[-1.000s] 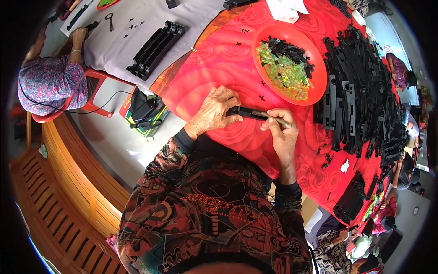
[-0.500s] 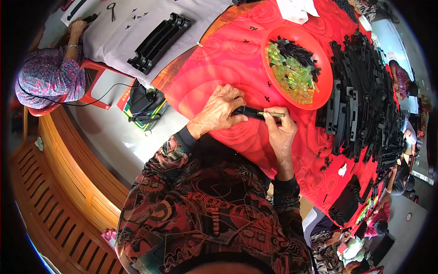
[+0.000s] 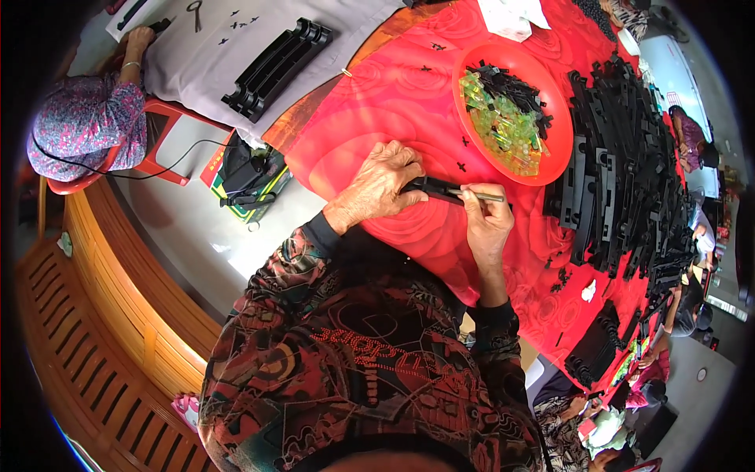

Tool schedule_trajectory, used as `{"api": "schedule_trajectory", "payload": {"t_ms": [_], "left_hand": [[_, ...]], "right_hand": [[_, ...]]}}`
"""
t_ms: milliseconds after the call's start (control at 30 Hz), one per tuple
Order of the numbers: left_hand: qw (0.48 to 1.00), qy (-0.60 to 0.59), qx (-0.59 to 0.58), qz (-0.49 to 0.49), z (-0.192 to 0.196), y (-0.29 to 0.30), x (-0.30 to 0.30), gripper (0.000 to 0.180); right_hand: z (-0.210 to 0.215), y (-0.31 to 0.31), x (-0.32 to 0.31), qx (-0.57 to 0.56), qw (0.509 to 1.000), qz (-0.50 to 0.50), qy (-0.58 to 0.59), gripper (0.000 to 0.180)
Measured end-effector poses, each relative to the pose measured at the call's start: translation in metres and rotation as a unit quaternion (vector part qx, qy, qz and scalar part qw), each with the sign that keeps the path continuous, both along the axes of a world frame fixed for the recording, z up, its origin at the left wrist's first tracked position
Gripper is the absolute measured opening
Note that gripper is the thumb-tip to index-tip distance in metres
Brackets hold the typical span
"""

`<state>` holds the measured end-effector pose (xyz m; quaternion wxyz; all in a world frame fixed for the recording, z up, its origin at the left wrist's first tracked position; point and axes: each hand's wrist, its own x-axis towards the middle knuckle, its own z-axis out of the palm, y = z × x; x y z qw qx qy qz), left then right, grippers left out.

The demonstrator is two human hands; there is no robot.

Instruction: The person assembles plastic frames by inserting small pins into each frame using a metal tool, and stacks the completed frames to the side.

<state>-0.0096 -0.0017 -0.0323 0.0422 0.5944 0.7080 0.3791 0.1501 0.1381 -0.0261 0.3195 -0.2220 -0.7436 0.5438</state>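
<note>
My left hand [image 3: 381, 182] is closed round one end of a long black plastic strip [image 3: 435, 186], keeping it just above the red-covered table. In the fingers of my right hand [image 3: 487, 228] is a slim metal tool [image 3: 489, 196]; its tip lies at the strip. Whether the tool has one shaft or two arms, I cannot tell. Beyond my right hand, a red bowl [image 3: 515, 178] holds small black pieces [image 3: 503, 85] and clear yellow-green pieces [image 3: 503, 138]. Small black cross-shaped pieces [image 3: 462, 166] lie on the cloth nearby.
Many black strips [image 3: 605, 177] are heaped right of the bowl. A white tissue pack [image 3: 507, 20] stands at the far edge. Another black frame [image 3: 275, 67] rests on the grey-covered table, where a person [image 3: 90, 126] sits. A wooden bench [image 3: 86, 338] is at left.
The tool in my right hand has shifted slightly, and its rear end now reaches farther right past my fingers. My left hand keeps its hold on the strip.
</note>
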Motion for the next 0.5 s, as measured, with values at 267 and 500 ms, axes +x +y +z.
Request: {"api": "schedule_trajectory", "payload": {"t_ms": [267, 500], "left_hand": [[1.000, 0.004, -0.008, -0.002, 0.0017, -0.0019, 0.0013, 0.033], [1.000, 0.001, -0.015, -0.004, 0.0010, 0.0007, 0.0011, 0.033]], "right_hand": [[-0.0026, -0.0023, 0.0031, 0.056, 0.997, -0.047, -0.008, 0.010], [-0.0001, -0.0044, 0.0017, 0.061, 0.997, -0.049, -0.022, 0.013]]}}
